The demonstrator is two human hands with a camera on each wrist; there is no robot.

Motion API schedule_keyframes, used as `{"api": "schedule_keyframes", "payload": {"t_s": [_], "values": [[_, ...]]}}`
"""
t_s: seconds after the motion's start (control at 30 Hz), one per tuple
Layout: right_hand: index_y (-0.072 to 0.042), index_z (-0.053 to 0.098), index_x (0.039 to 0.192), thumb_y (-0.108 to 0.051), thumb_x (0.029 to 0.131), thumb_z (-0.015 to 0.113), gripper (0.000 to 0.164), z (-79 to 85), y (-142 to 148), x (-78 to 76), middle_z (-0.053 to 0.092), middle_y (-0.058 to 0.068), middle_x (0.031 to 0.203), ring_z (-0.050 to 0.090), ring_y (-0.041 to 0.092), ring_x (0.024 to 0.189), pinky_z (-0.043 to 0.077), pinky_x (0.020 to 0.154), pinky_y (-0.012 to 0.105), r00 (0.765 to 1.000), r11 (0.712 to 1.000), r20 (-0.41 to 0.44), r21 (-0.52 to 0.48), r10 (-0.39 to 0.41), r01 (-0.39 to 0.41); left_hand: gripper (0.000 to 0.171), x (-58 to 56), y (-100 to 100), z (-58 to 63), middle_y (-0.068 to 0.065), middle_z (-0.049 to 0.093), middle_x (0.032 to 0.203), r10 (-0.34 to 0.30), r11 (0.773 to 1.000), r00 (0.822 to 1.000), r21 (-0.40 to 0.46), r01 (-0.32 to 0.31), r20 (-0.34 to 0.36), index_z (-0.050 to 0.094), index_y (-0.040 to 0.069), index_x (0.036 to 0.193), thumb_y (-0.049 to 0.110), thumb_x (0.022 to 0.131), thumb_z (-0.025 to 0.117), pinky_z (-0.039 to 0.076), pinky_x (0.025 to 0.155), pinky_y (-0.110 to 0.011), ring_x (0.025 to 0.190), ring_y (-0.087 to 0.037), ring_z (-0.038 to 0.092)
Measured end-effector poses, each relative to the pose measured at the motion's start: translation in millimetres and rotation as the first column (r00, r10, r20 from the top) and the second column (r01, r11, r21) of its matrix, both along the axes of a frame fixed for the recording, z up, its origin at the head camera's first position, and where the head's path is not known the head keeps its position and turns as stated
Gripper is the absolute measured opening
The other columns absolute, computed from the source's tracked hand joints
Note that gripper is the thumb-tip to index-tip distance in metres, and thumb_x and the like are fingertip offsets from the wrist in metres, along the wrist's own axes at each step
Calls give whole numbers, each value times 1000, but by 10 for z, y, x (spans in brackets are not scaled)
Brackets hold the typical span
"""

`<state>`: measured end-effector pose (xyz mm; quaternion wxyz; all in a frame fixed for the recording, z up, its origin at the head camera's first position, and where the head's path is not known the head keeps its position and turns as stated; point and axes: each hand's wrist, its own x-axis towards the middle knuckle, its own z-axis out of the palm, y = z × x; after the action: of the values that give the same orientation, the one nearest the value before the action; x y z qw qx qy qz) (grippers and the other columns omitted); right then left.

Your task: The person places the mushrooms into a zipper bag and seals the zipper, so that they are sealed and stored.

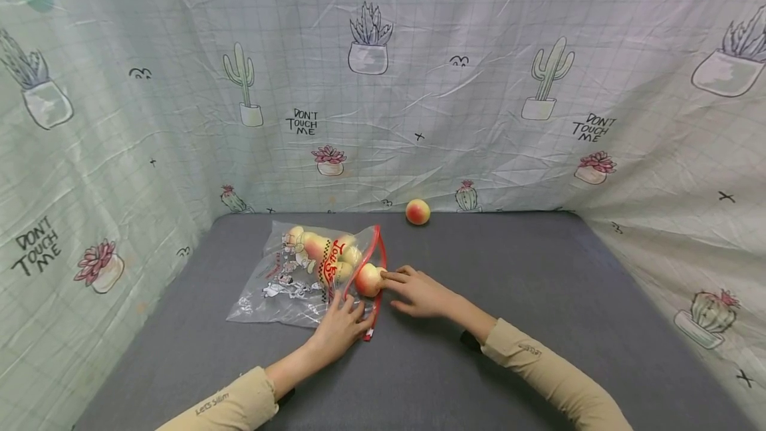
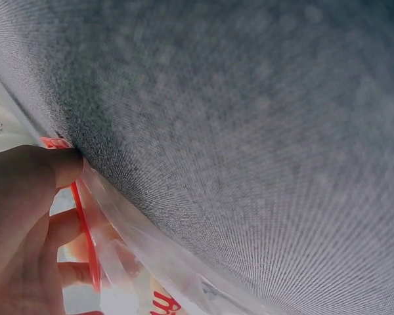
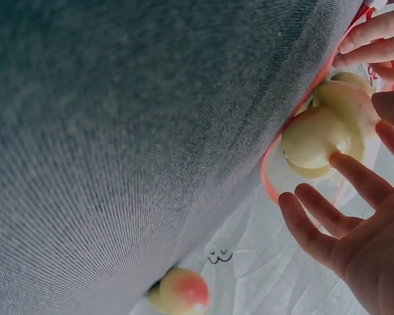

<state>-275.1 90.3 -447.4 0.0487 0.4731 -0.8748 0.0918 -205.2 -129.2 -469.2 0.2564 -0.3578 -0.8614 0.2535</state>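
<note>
A clear zip bag [image 1: 251, 304] with a red-edged mouth lies on its side, holding several yellow-red peaches [image 1: 315, 246]. My left hand [image 1: 340, 330] pinches the near side of the bag's mouth; thumb and fingers lie on either side of the red edge [image 2: 87, 230] in the left wrist view. One peach [image 1: 368, 281] sits in the mouth of the bag. Against it rest the straight, spread fingertips of my right hand [image 1: 426, 294], with the thumb apart from the fruit. The right wrist view shows this peach [image 3: 312, 139] beyond the fingers.
Another peach [image 1: 417, 211] lies alone at the back of the dark grey table [image 1: 509, 265]. Behind it and along both sides hangs a pale cloth [image 1: 419, 98] printed with cacti.
</note>
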Motion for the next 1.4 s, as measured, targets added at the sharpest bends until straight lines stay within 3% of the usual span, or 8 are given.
{"api": "schedule_keyframes", "payload": {"t_s": [0.37, 0.73, 1.03, 1.4], "values": [[-27, 35, 137, -27, 88, 53, 52, -75, -50, -49, 26, 1, 147, 40, 24, 118, 45, 81, 42, 1000, 996, -24, 89, 1, 2, 36, -9, -2, -7, 6, 61, 104, 15, 1000, 999, -14, -14, 28, 56, 36, 113, 45, 79, 54, 35, 88, -44, 96, -20, 51], [-26, 25, 141, -28, 88, 52, 59, -46, -102, -54, 21, 2, 148, 40, 22, 116, 45, 78, 39, 998, 989, -60, 148, 5, 4, 35, -13, 1, -6, 6, 61, 102, 3, 1000, 1000, -9, -2, 12, 56, 36, 112, 43, 78, 54, 35, 87, -44, 93, -20, 51], [-23, 17, 143, -28, 89, 49, 63, -61, -208, -65, 19, 3, 149, 38, 21, 121, 43, 86, 43, 999, 986, -3, 163, -44, 44, 34, -18, -4, 13, 5, 61, 102, -3, 1000, 1000, -5, 3, 19, 56, 36, 111, 44, 78, 53, 36, 88, -44, 94, -21, 51], [-14, 31, 136, -26, 87, 53, 55, -115, -179, -146, 31, 1, 145, 41, 20, 117, 45, 84, 37, 997, 995, -62, 94, -37, 43, 34, -19, 3, -7, 6, 61, 103, 4, 1000, 1000, -4, -4, 22, 56, 35, 112, 40, 78, 54, 35, 88, -44, 94, -21, 51]]}}
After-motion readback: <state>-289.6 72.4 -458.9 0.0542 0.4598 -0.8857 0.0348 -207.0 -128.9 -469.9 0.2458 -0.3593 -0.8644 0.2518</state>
